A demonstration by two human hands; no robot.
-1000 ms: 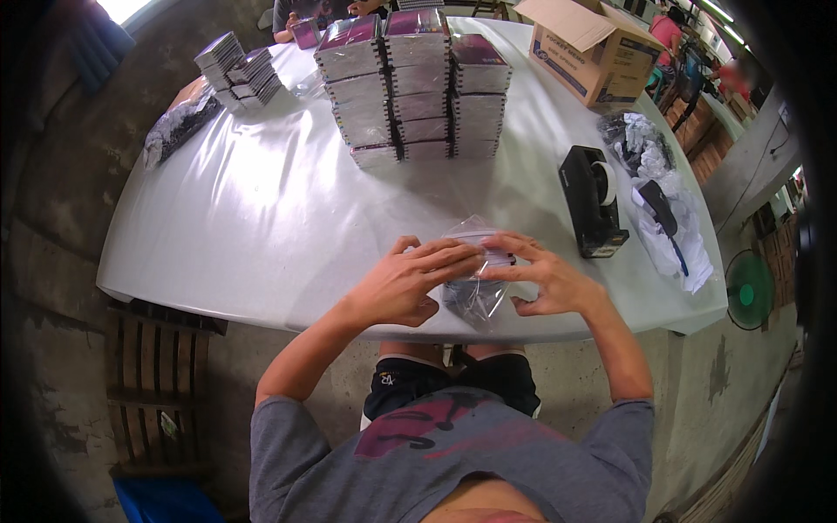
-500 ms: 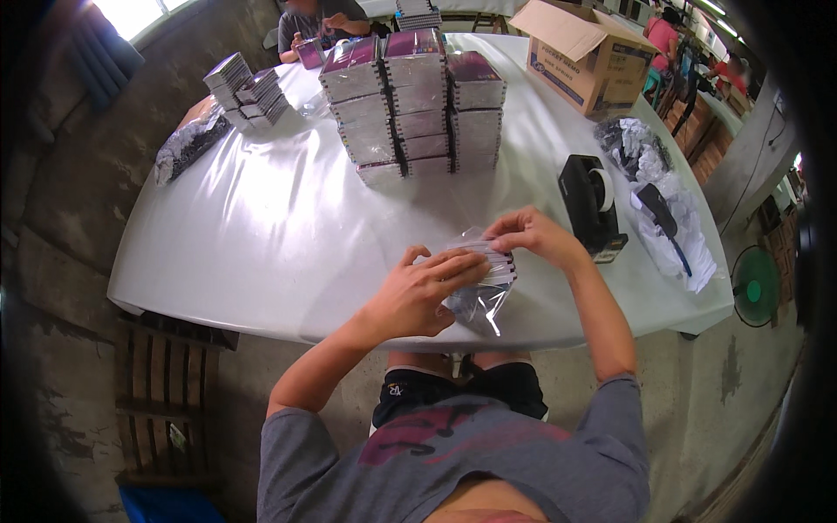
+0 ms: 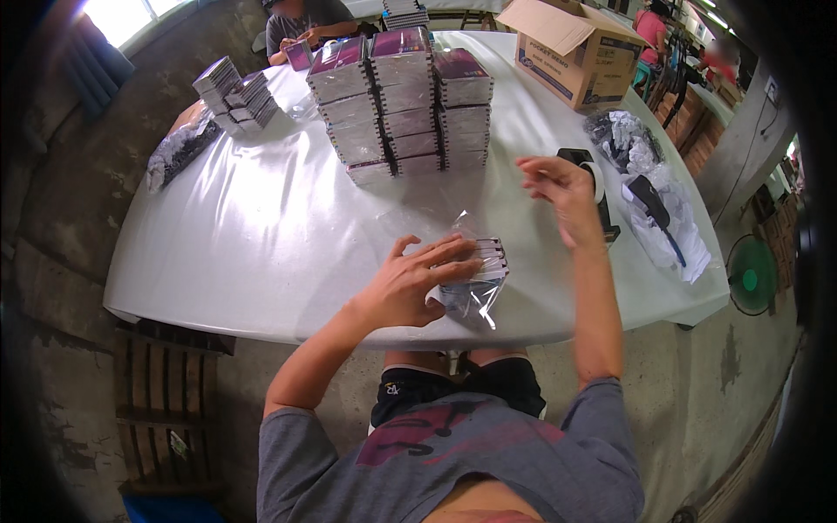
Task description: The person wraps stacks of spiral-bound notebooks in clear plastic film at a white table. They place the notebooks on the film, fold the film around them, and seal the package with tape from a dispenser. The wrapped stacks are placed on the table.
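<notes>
A small bundle of notebooks in clear plastic wrap (image 3: 478, 292) lies near the table's front edge, its film loose and creased at the ends. My left hand (image 3: 410, 283) presses on it, fingers over the top and thumb at the near side. My right hand (image 3: 562, 193) is raised off the bundle, fingers loosely bent and apart, with nothing visible in them. It is beside a black tape dispenser (image 3: 575, 157) with a white roll, partly hidden behind the hand and wrist.
Tall stacks of wrapped purple-covered notebooks (image 3: 401, 113) stand ahead, with smaller stacks (image 3: 234, 94) at far left. An open cardboard box (image 3: 571, 57) stands far right, near crumpled plastic and a dark-handled tool (image 3: 652, 209). Across the table, another person (image 3: 307, 30) holds a notebook.
My right hand has left the bundle and moved up and right to the tape dispenser. My left hand stays on the bundle. The view has shifted slightly.
</notes>
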